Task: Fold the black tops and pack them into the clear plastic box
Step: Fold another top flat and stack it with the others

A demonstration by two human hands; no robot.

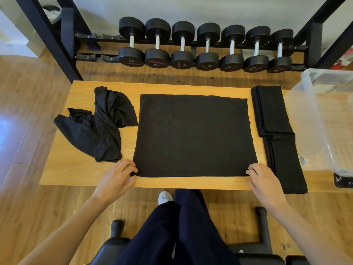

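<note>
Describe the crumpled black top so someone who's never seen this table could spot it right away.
Start at the wooden table in front of the dumbbell rack. At its left end, beside the flat black top whose near corners the left hand and right hand hold, lies the crumpled black top. It alone is bunched and twisted; the folded tops on the right by the clear plastic box are neat.

Black tops (193, 134); light wood-grain table (80, 169); clear box (328, 119); dumbbells (206, 44) black, possibly red-marked.
</note>
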